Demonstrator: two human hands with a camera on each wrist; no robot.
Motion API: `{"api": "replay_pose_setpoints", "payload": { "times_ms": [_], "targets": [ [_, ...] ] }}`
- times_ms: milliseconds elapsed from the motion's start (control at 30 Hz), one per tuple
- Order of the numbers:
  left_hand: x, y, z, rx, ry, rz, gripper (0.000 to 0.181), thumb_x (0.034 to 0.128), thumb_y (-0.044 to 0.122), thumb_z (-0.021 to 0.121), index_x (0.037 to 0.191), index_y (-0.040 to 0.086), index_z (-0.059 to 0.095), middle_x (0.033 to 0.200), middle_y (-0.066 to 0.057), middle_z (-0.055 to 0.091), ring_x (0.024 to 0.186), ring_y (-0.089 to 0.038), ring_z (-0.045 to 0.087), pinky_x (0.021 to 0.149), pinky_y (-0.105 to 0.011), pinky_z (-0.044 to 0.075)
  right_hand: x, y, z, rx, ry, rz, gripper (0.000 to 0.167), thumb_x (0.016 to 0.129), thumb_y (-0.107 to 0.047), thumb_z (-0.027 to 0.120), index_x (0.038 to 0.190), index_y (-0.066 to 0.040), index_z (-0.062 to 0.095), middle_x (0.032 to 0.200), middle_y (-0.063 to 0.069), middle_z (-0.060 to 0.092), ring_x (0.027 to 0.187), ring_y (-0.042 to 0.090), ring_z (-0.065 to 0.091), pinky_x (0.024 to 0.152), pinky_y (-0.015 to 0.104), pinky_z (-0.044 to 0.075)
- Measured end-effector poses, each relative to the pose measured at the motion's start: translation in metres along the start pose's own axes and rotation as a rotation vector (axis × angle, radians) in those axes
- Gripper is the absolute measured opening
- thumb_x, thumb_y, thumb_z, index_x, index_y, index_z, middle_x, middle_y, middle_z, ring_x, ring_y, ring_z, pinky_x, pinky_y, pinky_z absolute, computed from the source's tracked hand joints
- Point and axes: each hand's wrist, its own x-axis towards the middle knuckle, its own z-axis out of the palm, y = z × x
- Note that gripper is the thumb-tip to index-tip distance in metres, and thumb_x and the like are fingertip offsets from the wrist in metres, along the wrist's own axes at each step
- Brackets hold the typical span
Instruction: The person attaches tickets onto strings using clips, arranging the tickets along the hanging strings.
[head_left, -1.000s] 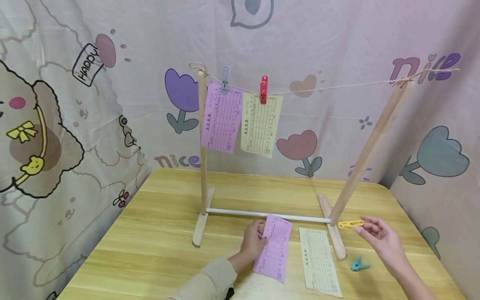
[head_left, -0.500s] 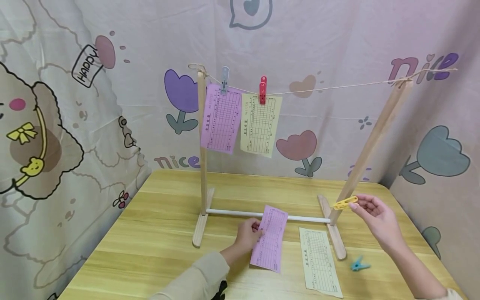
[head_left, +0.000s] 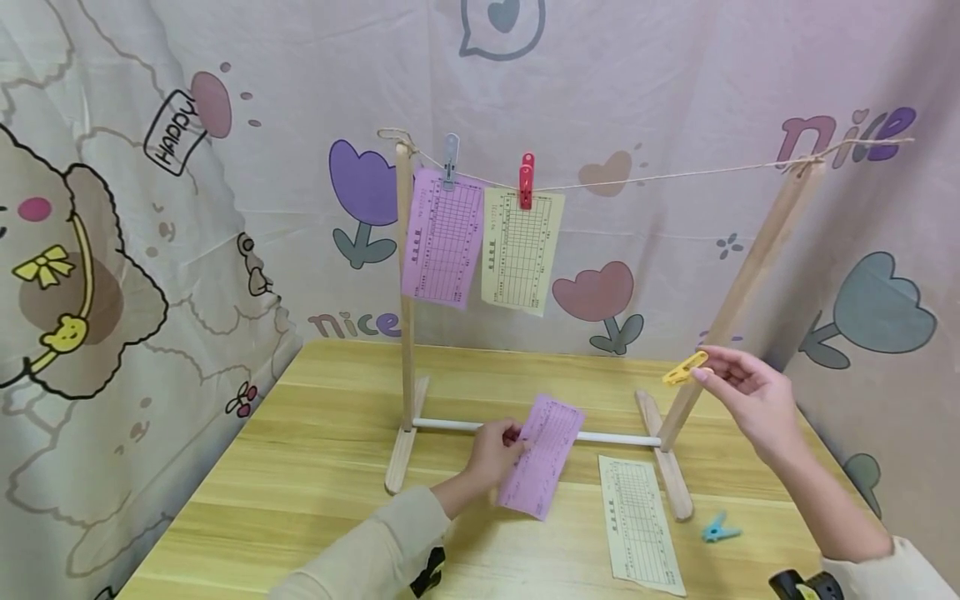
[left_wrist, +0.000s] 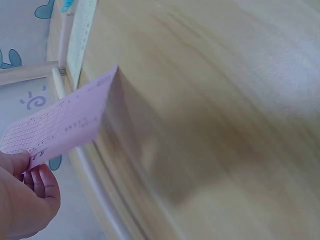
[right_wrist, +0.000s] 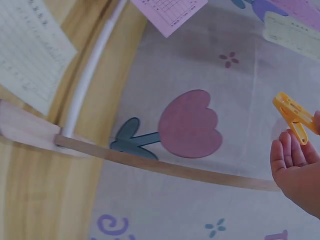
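Note:
My left hand (head_left: 495, 454) pinches the left edge of a pink printed slip (head_left: 543, 467), held tilted above the table near the white crossbar. In the left wrist view thumb and fingers grip the pink slip (left_wrist: 70, 117) at its edge. My right hand (head_left: 753, 396) holds a yellow clothespin (head_left: 684, 368) between thumb and fingers, in front of the right post; the right wrist view shows the same clothespin (right_wrist: 292, 116). On the string (head_left: 645, 178) hang another pink slip under a grey-blue clothespin (head_left: 450, 162) and a yellow slip (head_left: 522, 250) under a red clothespin (head_left: 527, 182).
A yellow slip (head_left: 641, 525) lies on the table, with a teal clothespin (head_left: 720, 528) to its right. The wooden stand has a left post (head_left: 407, 358), a leaning right post (head_left: 765, 242) and a white crossbar (head_left: 615, 438). Printed cloth (head_left: 675, 83) hangs behind.
My left hand has lifted the pink slip up and away from me, and the slip has tilted. My right hand has risen with the yellow clothespin, moving slightly left.

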Motion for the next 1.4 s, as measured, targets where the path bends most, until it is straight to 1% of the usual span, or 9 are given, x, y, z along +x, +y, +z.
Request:
{"api": "replay_pose_setpoints", "payload": {
  "times_ms": [200, 333, 467, 600, 633, 767, 1000, 1133, 1400],
  "targets": [
    [0.009, 0.013, -0.008, -0.004, -0.002, 0.03, 0.009, 0.0799, -0.005, 0.065, 0.088, -0.008, 0.064, 0.079, -0.016, 0.064, 0.067, -0.01, 0.053, 0.058, -0.014, 0.047, 0.012, -0.014, 0.0, -0.003, 0.004, 0.001, 0.034, 0.085, 0.003, 0.062, 0.109, -0.02, 0.063, 0.088, -0.013, 0.064, 0.077, -0.003, 0.059, 0.07, 0.005, 0.048],
    [0.016, 0.026, -0.013, -0.027, 0.012, 0.039, 0.009, 0.08, -0.004, 0.066, 0.088, -0.008, 0.064, 0.08, -0.017, 0.064, 0.067, -0.011, 0.054, 0.057, -0.015, 0.048, 0.021, -0.028, 0.0, -0.134, 0.02, -0.007, 0.03, 0.085, -0.002, 0.063, 0.11, -0.019, 0.064, 0.086, -0.015, 0.062, 0.074, -0.003, 0.057, 0.067, 0.006, 0.048],
    [0.024, 0.039, -0.017, -0.026, 0.036, 0.024, 0.009, 0.0803, -0.002, 0.066, 0.087, -0.007, 0.064, 0.081, -0.017, 0.065, 0.067, -0.012, 0.055, 0.058, -0.017, 0.05, 0.029, -0.041, 0.003, -0.218, 0.042, -0.027, 0.028, 0.086, -0.005, 0.064, 0.113, -0.012, 0.064, 0.085, -0.016, 0.062, 0.072, -0.001, 0.056, 0.063, 0.007, 0.047],
    [0.03, 0.053, -0.021, -0.04, 0.05, -0.003, 0.011, 0.0816, 0.002, 0.067, 0.09, -0.005, 0.065, 0.084, -0.016, 0.066, 0.07, -0.013, 0.057, 0.061, -0.018, 0.052, 0.035, -0.052, 0.006, -0.213, 0.04, -0.073, 0.029, 0.085, -0.003, 0.064, 0.113, -0.009, 0.064, 0.084, -0.015, 0.062, 0.071, -0.001, 0.057, 0.062, 0.007, 0.047],
    [0.032, 0.056, -0.023, -0.049, 0.054, -0.003, 0.012, 0.0816, 0.003, 0.068, 0.091, -0.005, 0.065, 0.084, -0.016, 0.066, 0.071, -0.014, 0.058, 0.062, -0.019, 0.052, 0.037, -0.054, 0.007, -0.213, 0.038, -0.081, 0.029, 0.085, -0.002, 0.064, 0.112, -0.012, 0.064, 0.084, -0.015, 0.062, 0.071, -0.001, 0.057, 0.062, 0.008, 0.047],
    [0.038, 0.07, -0.028, -0.073, 0.082, 0.043, 0.014, 0.0807, 0.004, 0.069, 0.091, -0.006, 0.065, 0.085, -0.018, 0.067, 0.072, -0.017, 0.061, 0.063, -0.021, 0.054, 0.042, -0.063, 0.008, -0.216, 0.029, -0.098, 0.032, 0.084, -0.001, 0.064, 0.112, -0.017, 0.064, 0.085, -0.015, 0.062, 0.072, -0.001, 0.057, 0.063, 0.007, 0.048],
    [0.05, 0.091, -0.033, -0.134, 0.13, 0.091, 0.015, 0.0798, 0.003, 0.069, 0.091, -0.006, 0.065, 0.085, -0.02, 0.067, 0.07, -0.014, 0.059, 0.063, -0.019, 0.053, 0.057, -0.08, 0.013, -0.25, 0.031, -0.099, 0.037, 0.085, -0.005, 0.064, 0.121, -0.009, 0.059, 0.089, -0.015, 0.061, 0.077, -0.002, 0.058, 0.069, 0.004, 0.047],
    [0.056, 0.102, -0.036, -0.157, 0.14, 0.118, 0.015, 0.0799, 0.003, 0.069, 0.091, -0.007, 0.065, 0.084, -0.021, 0.066, 0.068, -0.013, 0.058, 0.063, -0.019, 0.053, 0.064, -0.092, 0.017, -0.258, 0.051, -0.102, 0.035, 0.086, -0.008, 0.064, 0.12, -0.007, 0.06, 0.089, -0.015, 0.061, 0.077, -0.001, 0.057, 0.069, 0.004, 0.047],
    [0.066, 0.124, -0.039, -0.201, 0.164, 0.133, 0.016, 0.0801, 0.002, 0.069, 0.093, -0.007, 0.065, 0.085, -0.021, 0.066, 0.069, -0.015, 0.06, 0.065, -0.02, 0.054, 0.078, -0.11, 0.028, -0.264, 0.069, -0.143, 0.033, 0.086, -0.01, 0.065, 0.118, -0.004, 0.06, 0.087, -0.016, 0.061, 0.077, 0.002, 0.055, 0.068, 0.005, 0.047]
  ]
}}
